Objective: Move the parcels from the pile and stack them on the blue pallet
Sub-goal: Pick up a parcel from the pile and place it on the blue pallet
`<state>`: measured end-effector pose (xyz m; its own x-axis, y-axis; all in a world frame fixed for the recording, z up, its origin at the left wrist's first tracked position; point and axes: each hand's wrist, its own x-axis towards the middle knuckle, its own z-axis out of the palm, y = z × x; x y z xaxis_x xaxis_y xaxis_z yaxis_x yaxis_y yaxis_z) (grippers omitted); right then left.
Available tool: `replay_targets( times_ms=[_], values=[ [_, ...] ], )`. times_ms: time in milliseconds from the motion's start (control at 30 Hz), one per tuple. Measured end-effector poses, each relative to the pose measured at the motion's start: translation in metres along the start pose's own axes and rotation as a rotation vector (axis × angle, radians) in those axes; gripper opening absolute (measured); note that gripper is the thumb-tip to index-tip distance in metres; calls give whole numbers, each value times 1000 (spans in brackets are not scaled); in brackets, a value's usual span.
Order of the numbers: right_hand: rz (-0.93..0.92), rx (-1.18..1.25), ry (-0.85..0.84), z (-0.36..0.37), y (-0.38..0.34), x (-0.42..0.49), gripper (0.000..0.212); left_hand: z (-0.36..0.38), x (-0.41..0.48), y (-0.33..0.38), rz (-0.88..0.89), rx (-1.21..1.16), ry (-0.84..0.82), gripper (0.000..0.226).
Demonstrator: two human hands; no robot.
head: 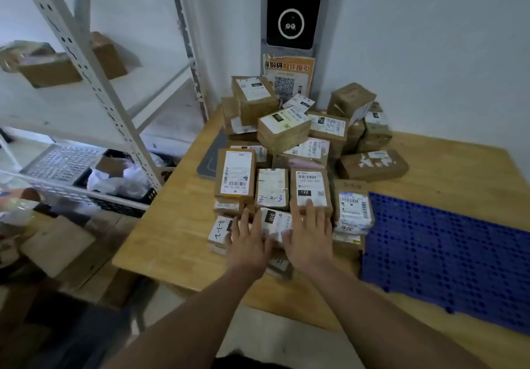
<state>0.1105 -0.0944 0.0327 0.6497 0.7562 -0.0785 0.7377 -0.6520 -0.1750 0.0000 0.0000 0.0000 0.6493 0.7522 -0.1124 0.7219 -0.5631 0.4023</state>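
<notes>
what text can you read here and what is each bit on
"122": black tag on the tagged parcel at the right hand's fingertips.
"2-2-3": handwritten on the middle parcel left of it.
"010": on the near parcel between the left hand and the right.
"4-3-2": handwritten on the corner parcel by the left hand.
"身份码取件指引": orange poster.
Barcode print: too blurred.

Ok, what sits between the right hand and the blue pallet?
Head view: a short stack of labelled parcels stands between the right hand and the blue pallet.
</notes>
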Motion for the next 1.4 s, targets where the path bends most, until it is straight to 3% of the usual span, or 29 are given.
replay_targets(
  times_ms=[333, 500, 667, 833, 1000, 1200, 1400],
  values=[
    [335, 192, 23, 41, -10, -27, 79, 21, -6, -22, 82, -143, -19, 66],
    [360, 325, 87, 40, -12, -33, 73, 14, 1, -31, 95, -170, 17, 65],
    [356, 293, 124, 37, -18, -30, 67, 1, 16, -39, 50, -205, 30, 62],
    [439, 455, 123, 34, -24, -23, 69, 4, 14, -41, 86, -202, -1, 62],
    [428, 588, 76, 32, -29, -21, 68, 11, 1, -45, 231, -147, -22, 62],
    [386, 683, 135, 28, -36, -20, 61, 9, -5, -35, 230, -366, 105, 64],
    [430, 784, 221, 12, -40, -12, 68, -6, 0, -21, 209, -705, 223, 55]
  ],
)
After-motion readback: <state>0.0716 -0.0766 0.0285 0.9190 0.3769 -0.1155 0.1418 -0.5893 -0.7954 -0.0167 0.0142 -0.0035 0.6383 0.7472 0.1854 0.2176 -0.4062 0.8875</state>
